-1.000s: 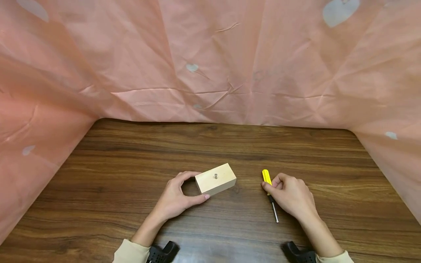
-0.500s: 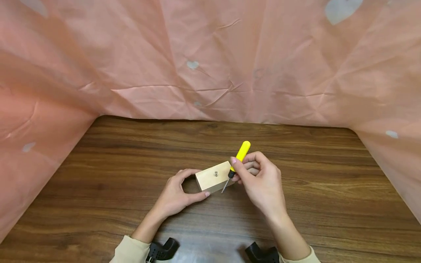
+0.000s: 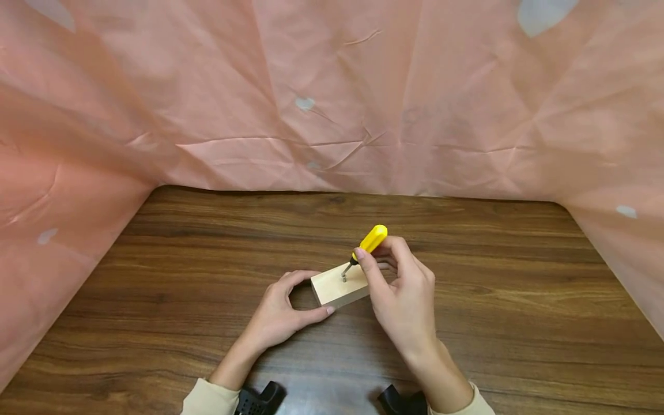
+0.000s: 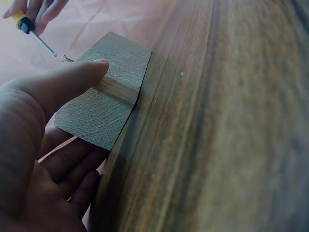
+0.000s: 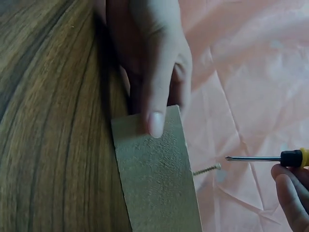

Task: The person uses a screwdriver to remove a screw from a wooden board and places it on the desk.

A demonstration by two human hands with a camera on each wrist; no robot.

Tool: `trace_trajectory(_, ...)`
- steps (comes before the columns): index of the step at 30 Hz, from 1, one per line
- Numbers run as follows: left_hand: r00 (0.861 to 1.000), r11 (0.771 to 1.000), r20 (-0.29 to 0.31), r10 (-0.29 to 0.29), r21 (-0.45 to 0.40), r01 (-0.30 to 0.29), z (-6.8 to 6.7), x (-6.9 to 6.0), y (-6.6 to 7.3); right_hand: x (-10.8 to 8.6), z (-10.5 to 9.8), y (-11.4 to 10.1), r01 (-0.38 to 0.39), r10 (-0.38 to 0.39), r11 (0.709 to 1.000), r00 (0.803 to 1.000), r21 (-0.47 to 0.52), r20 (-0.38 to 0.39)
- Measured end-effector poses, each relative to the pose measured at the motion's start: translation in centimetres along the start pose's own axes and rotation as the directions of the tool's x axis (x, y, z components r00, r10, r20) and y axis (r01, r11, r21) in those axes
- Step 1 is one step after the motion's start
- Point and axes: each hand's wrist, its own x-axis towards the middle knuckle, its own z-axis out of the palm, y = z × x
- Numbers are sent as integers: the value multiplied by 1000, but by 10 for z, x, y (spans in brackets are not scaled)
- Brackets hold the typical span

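A pale wooden block (image 3: 332, 285) lies on the table with a screw (image 3: 344, 278) standing up from its top face. The left hand (image 3: 275, 314) grips the block's left end between thumb and fingers. Between thumb and fingers, the right hand (image 3: 407, 300) pinches a yellow-handled screwdriver (image 3: 373, 238), its shaft slanting down toward the screw. In the right wrist view a small gap separates the screwdriver tip (image 5: 229, 158) from the head of the screw (image 5: 207, 169), which leans slightly. The left wrist view shows the thumb (image 4: 72, 82) pressed on the block's side (image 4: 91, 113).
Brown wood-grain table (image 3: 207, 230) lies under the hands. A pink curtain with pale heart shapes (image 3: 332, 138) hangs behind it and along both sides. Black devices (image 3: 261, 397) are worn at both wrists.
The right hand has moved left with the screwdriver, turning its tip down and bringing it from right of the block to the screw. The left hand and block have hardly moved.
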Motion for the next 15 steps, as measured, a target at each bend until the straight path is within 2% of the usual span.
trace_trajectory(3,1000,1000,-3,7,6,-7,1,-1,0,-2,2,0,73,-72,997,997,-29,13)
trace_trajectory(6,1000,1000,-4,17,16,-16,1,-2,-1,-3,3,0,113,-112,992,994,-52,21)
trace_trajectory(15,1000,1000,-7,17,2,-17,2,0,-2,-2,6,0,74,-72,996,996,-39,58)
